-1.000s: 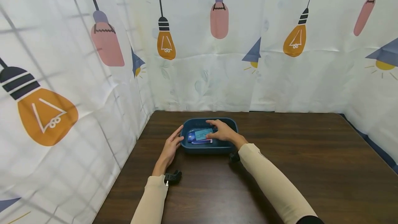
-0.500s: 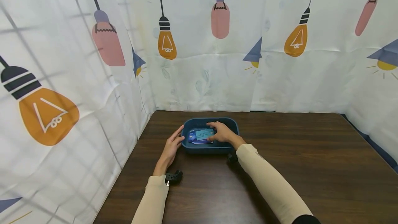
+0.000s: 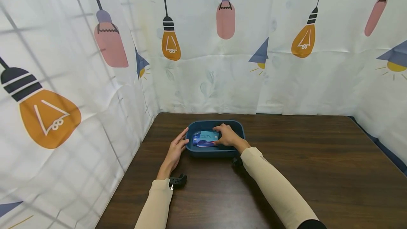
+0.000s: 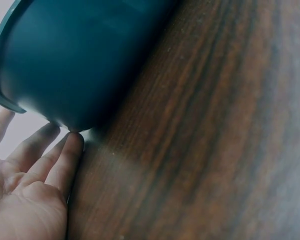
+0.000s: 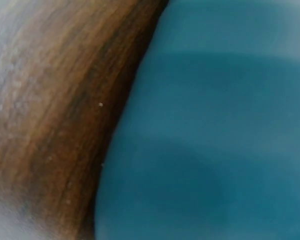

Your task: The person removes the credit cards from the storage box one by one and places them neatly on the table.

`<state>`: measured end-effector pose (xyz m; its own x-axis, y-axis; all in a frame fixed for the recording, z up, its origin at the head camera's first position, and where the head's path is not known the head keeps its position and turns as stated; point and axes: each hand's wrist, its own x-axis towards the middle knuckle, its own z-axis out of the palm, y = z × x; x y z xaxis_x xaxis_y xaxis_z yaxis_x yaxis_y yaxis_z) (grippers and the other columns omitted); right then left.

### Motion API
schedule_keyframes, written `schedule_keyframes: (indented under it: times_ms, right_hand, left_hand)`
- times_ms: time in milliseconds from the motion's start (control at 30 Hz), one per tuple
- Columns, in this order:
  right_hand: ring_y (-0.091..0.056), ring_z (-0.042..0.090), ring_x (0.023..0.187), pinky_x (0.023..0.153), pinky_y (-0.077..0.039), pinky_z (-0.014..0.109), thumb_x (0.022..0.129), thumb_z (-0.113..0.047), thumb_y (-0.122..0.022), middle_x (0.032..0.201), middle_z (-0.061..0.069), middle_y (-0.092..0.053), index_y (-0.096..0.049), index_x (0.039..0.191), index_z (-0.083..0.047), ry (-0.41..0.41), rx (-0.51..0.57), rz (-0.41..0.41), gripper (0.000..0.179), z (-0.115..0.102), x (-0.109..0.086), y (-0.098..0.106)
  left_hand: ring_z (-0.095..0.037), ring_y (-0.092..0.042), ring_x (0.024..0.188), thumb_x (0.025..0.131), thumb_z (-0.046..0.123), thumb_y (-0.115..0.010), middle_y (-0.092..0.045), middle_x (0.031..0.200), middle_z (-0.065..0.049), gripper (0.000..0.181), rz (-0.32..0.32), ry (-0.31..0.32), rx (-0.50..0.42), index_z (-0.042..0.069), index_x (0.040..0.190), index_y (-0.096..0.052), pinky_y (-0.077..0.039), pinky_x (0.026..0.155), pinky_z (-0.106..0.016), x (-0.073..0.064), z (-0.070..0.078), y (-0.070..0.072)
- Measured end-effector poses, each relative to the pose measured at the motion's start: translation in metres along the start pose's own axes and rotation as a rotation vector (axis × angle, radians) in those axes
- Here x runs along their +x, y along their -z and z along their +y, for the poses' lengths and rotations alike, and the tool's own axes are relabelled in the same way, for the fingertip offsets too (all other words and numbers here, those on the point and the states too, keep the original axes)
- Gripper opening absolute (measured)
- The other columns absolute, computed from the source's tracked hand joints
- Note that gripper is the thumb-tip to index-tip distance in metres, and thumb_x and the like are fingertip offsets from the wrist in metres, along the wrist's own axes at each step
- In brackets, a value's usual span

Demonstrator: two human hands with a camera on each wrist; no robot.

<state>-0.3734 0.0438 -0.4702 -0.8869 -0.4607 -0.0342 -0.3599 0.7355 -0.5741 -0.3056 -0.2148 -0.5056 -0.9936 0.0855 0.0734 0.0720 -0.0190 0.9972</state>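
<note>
A dark blue rectangular basin [image 3: 213, 153] stands on the table, with several cards inside. On top lies a light teal card [image 3: 208, 136] with lettering; partly beneath it are darker blue-purple cards [image 3: 205, 144]. My right hand [image 3: 229, 136] reaches into the basin and holds the teal card by its right end, thumb at the near edge and index finger at the far edge. My left hand [image 3: 173, 154] rests its extended fingertips on the basin's left side. In the left wrist view, those fingers [image 4: 65, 160] touch the teal-looking outer wall [image 4: 85, 55]. The right wrist view shows only basin wall [image 5: 205, 125] and table.
The dark brown wooden table [image 3: 302, 158] extends to the right and in front of the basin. White curtains [image 3: 206, 80] printed with lamps hang behind and at both sides. A black wrist strap [image 3: 178, 180] is on the left wrist.
My right thumb and index finger have closed in on the teal card. The card has turned slightly, its left end swinging away from me. My left hand stays on the basin.
</note>
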Motion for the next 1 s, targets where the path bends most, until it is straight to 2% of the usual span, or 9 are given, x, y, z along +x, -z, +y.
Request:
schedule_keyframes:
  times_ms: [400,1000]
  right_hand:
    - [-0.045,0.031,0.127,0.110,-0.043,0.048,0.087,-0.032,-0.083,0.138,0.014,-0.056,-0.063,0.139,-0.008,-0.039,-0.044,0.006,0.061,0.0002,0.0009,-0.0015]
    - [-0.052,0.034,0.124,0.104,-0.047,0.050,0.086,-0.029,-0.083,0.128,0.016,-0.061,-0.066,0.137,-0.012,0.017,-0.055,0.019,0.056,0.0027,0.0024,0.0014]
  left_hand:
    - [-0.028,-0.028,0.156,0.107,0.013,-0.048,-0.027,0.169,-0.006,0.054,-0.003,0.007,-0.007,0.022,0.159,-0.040,-0.026,0.123,-0.055,0.0003,0.0004,0.0002]
    - [-0.027,-0.028,0.156,0.106,0.013,-0.049,-0.027,0.169,-0.006,0.054,-0.007,-0.001,-0.015,0.021,0.159,-0.040,-0.026,0.123,-0.056,0.0002,0.0001,0.0008]
